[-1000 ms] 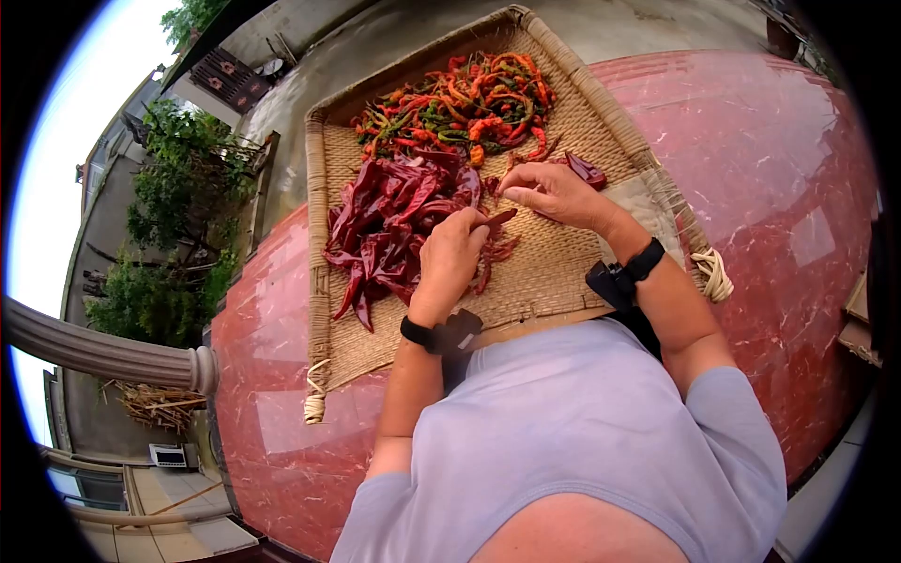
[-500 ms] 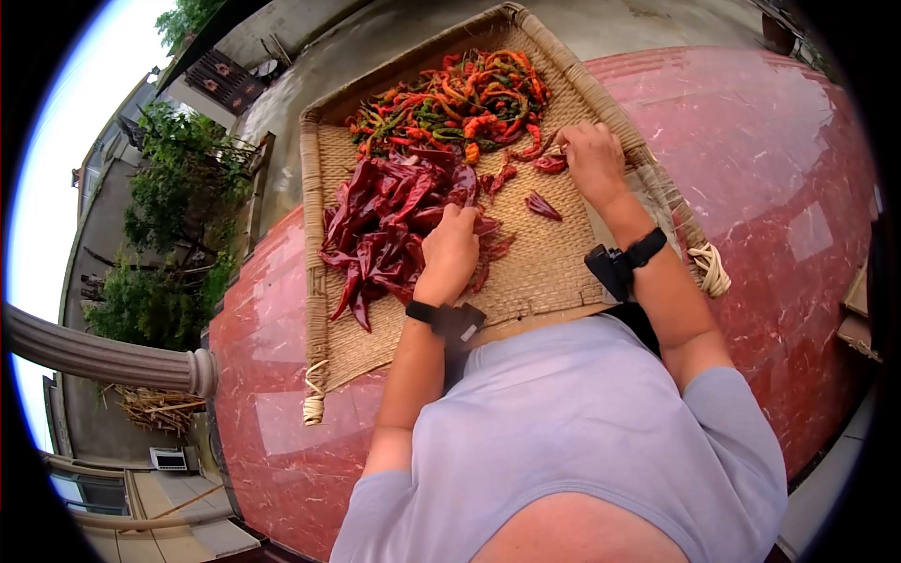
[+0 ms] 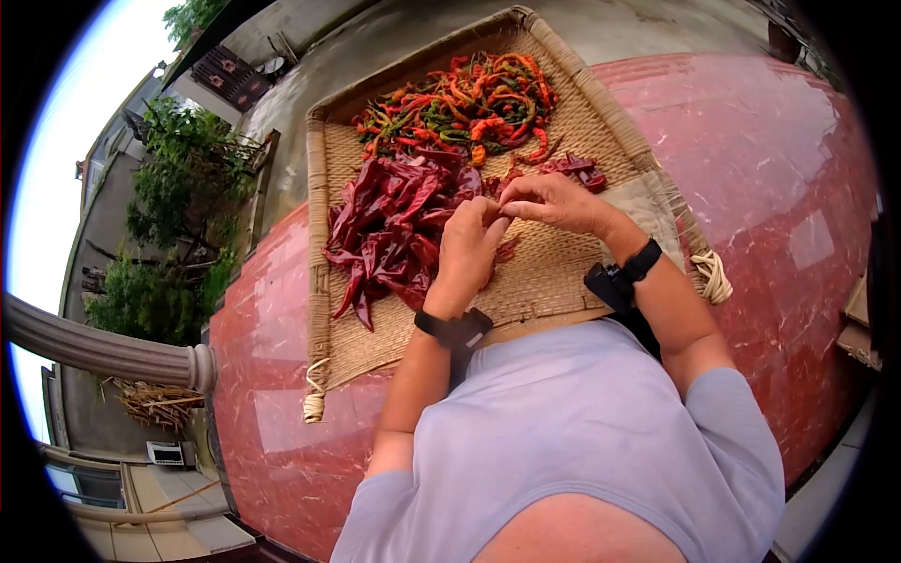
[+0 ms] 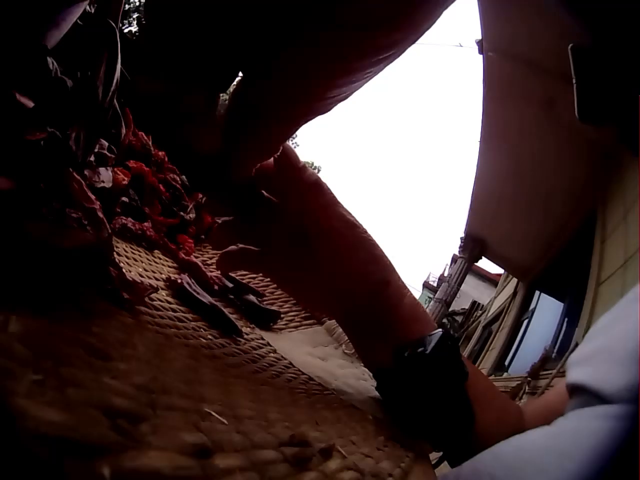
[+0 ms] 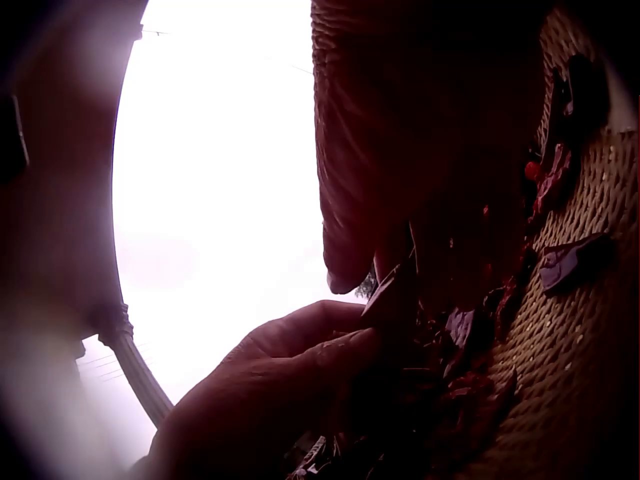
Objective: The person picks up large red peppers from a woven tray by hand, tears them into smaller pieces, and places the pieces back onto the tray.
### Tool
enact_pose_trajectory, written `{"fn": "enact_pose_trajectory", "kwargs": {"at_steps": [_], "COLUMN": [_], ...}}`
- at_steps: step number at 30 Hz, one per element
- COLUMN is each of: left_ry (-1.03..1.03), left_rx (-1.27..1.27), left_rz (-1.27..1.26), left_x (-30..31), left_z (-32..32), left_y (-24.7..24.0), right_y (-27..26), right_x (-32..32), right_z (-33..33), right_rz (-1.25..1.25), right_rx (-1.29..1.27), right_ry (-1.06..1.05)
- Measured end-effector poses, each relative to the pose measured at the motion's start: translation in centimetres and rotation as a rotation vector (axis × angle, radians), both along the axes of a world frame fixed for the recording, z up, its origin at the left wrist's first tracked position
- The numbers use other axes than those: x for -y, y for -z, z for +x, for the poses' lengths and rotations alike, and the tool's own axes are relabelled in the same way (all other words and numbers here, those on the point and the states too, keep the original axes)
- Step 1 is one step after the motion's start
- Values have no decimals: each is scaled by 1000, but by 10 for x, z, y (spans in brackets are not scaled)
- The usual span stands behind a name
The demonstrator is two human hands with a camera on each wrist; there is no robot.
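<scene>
Both hands meet over the woven tray, just right of a heap of dark red chili peppers (image 3: 389, 220). My left hand (image 3: 466, 246) pinches a chili pepper (image 5: 388, 296) between thumb and fingers; the hands hide most of it in the head view. From the right, my right hand (image 3: 556, 204) pinches at the same pepper, its thumb and forefinger right against the left fingertips. A few loose dark red chili peppers (image 3: 580, 171) lie just beyond the right hand.
Farther back on the woven tray (image 3: 554, 272) lies a pile of thin red, orange and green peppers (image 3: 460, 103). The tray has a raised rim (image 3: 601, 108) and a pale patch near its right corner. Around it is a red marble-patterned surface (image 3: 732, 159).
My right hand went out to the right side of the tray, near loose peppers, then came back to the left hand. The left hand reached into the heap and has moved right with a pepper.
</scene>
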State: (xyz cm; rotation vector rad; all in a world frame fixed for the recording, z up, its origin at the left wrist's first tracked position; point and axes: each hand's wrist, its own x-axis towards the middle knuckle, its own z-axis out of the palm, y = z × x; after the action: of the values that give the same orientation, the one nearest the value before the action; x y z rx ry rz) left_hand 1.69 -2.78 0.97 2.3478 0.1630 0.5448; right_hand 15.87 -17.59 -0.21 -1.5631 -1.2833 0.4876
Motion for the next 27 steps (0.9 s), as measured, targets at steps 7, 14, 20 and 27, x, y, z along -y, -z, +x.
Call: {"fn": "enact_pose_trajectory", "kwargs": {"at_steps": [7,14,20,27], "left_ry": [84,-101,-339,-370], "left_rx": [-203,-11,-268,-116], "left_rz": [-568,141,489,457], "left_x": [9,-3,-28,-31], "left_z": [-4,-14,-16,-15], "left_y": [-7,-13,-1,-1], "right_y": [-3,6,3,19], "right_x": [-1,-6,18,23], "right_z": [-2,14,33,41], "right_rz": [36,189,-138,-187], "right_rx": [-447,-278,374,623], "right_ry": [-38,404,910,988]}}
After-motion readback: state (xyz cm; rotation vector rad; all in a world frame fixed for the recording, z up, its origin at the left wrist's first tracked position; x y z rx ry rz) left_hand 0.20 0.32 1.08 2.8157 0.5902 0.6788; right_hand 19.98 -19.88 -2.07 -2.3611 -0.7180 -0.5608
